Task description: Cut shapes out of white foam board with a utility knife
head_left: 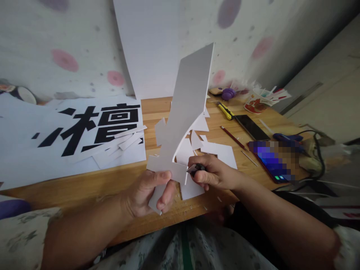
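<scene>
My left hand [157,191] grips the lower end of a white foam board piece [188,93], thumb on its front face. The piece stands raised over the table, wide at the top and curved along its right edge. In my right hand [208,172] is a small dark cutter [197,168], its blade pointing left at a narrow strip on the board's lower right edge. My fingers are closed round the cutter and hide most of it. White board scraps [222,150] lie behind and below the held piece.
Paper with large black characters [118,116] and cut strips lies left on the wooden table [84,191]. To the right are a yellow cutter [225,110], a dark phone [251,127], a pencil [233,138], a lit phone [270,161] and a paper cup [257,102] holding tools.
</scene>
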The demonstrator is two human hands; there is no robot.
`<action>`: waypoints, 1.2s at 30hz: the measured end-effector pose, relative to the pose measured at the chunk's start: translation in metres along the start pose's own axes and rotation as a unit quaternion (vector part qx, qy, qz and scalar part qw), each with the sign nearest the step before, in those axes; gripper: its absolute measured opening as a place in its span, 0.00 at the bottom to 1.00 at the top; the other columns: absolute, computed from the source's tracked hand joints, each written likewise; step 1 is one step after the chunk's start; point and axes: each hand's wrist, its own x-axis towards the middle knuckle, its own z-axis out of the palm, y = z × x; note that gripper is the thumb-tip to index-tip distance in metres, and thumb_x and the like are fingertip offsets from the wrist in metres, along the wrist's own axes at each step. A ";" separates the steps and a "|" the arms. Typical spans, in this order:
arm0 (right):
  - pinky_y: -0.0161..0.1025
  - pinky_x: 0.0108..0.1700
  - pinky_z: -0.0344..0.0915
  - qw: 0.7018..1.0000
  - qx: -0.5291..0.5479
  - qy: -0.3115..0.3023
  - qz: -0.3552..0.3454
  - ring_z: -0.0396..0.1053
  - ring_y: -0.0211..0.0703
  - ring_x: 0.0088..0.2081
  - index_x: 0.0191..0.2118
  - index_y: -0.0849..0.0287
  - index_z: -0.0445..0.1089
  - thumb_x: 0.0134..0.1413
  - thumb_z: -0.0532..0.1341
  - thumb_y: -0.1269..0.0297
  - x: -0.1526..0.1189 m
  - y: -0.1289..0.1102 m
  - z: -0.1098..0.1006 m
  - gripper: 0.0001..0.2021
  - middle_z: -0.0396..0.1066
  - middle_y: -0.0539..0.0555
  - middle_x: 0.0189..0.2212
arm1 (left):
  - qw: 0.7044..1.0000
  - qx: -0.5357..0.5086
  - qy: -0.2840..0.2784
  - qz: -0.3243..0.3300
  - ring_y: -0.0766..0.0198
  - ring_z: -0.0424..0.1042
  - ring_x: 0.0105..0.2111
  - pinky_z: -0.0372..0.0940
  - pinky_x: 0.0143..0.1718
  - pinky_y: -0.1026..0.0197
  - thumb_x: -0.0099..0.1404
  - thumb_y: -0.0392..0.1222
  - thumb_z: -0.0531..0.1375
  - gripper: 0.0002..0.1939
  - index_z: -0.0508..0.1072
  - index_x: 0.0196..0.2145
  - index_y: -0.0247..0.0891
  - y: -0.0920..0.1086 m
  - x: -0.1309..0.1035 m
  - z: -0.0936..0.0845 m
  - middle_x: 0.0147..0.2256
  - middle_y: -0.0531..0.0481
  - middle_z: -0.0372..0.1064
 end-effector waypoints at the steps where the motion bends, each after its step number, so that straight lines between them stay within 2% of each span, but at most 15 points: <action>1: 0.28 0.18 0.56 1.000 -0.003 -0.005 -0.004 0.61 0.30 0.16 0.30 0.60 0.62 0.58 0.55 0.36 0.001 0.000 0.000 0.27 0.61 0.44 0.17 | 1.000 -0.002 -0.006 -0.003 0.73 0.53 0.10 0.53 0.13 0.69 0.60 0.57 0.64 0.29 0.64 0.11 0.36 0.000 0.000 0.000 0.10 0.56 0.53; 10: 0.28 0.18 0.55 0.999 0.013 -0.038 0.012 0.60 0.31 0.16 0.29 0.60 0.63 0.56 0.56 0.35 0.002 -0.003 0.003 0.28 0.61 0.44 0.17 | 0.998 -0.029 -0.043 -0.027 0.73 0.52 0.09 0.52 0.12 0.69 0.61 0.57 0.63 0.29 0.66 0.12 0.35 -0.003 -0.001 -0.003 0.09 0.55 0.52; 18: 0.29 0.19 0.55 0.999 0.001 -0.051 0.017 0.59 0.32 0.18 0.30 0.61 0.64 0.55 0.56 0.33 0.002 -0.005 0.006 0.29 0.59 0.44 0.18 | 0.998 -0.036 -0.044 -0.031 0.72 0.53 0.10 0.51 0.12 0.68 0.62 0.56 0.62 0.28 0.67 0.13 0.35 -0.005 -0.003 -0.004 0.09 0.55 0.52; 22: 0.32 0.28 0.60 0.995 -0.068 -0.068 -0.035 0.63 0.35 0.27 0.33 0.64 0.69 0.56 0.54 0.34 0.005 -0.007 0.010 0.31 0.66 0.50 0.25 | 0.998 -0.042 -0.038 -0.017 0.74 0.52 0.10 0.50 0.13 0.71 0.63 0.55 0.61 0.27 0.68 0.13 0.36 -0.004 -0.003 -0.004 0.09 0.57 0.50; 25: 0.33 0.32 0.62 0.992 -0.068 -0.084 -0.062 0.65 0.36 0.30 0.35 0.64 0.71 0.57 0.54 0.35 0.007 -0.007 0.012 0.31 0.69 0.52 0.28 | 0.999 -0.040 -0.030 -0.017 0.74 0.52 0.10 0.51 0.13 0.70 0.62 0.55 0.63 0.26 0.69 0.14 0.36 -0.003 -0.003 -0.003 0.09 0.57 0.51; 28: 0.32 0.29 0.60 0.994 -0.066 -0.065 -0.061 0.63 0.35 0.28 0.36 0.64 0.70 0.58 0.54 0.35 0.006 -0.008 0.009 0.31 0.67 0.50 0.26 | 0.999 -0.031 -0.026 -0.023 0.73 0.53 0.09 0.51 0.13 0.69 0.60 0.56 0.64 0.27 0.68 0.13 0.36 -0.002 -0.002 -0.002 0.09 0.56 0.51; 32: 0.30 0.23 0.55 0.998 -0.047 -0.027 -0.022 0.59 0.33 0.22 0.30 0.62 0.66 0.57 0.54 0.34 0.004 -0.009 0.006 0.30 0.62 0.46 0.19 | 0.999 -0.025 -0.032 -0.030 0.72 0.52 0.10 0.50 0.12 0.69 0.60 0.57 0.63 0.28 0.66 0.12 0.36 0.000 -0.001 -0.002 0.08 0.56 0.49; 36: 0.30 0.20 0.53 1.000 -0.021 -0.017 0.001 0.58 0.32 0.18 0.27 0.59 0.62 0.56 0.54 0.33 0.003 -0.007 0.008 0.29 0.60 0.45 0.16 | 0.999 -0.024 -0.034 -0.034 0.72 0.53 0.10 0.50 0.12 0.69 0.60 0.57 0.63 0.28 0.67 0.12 0.36 0.000 -0.001 -0.003 0.09 0.55 0.50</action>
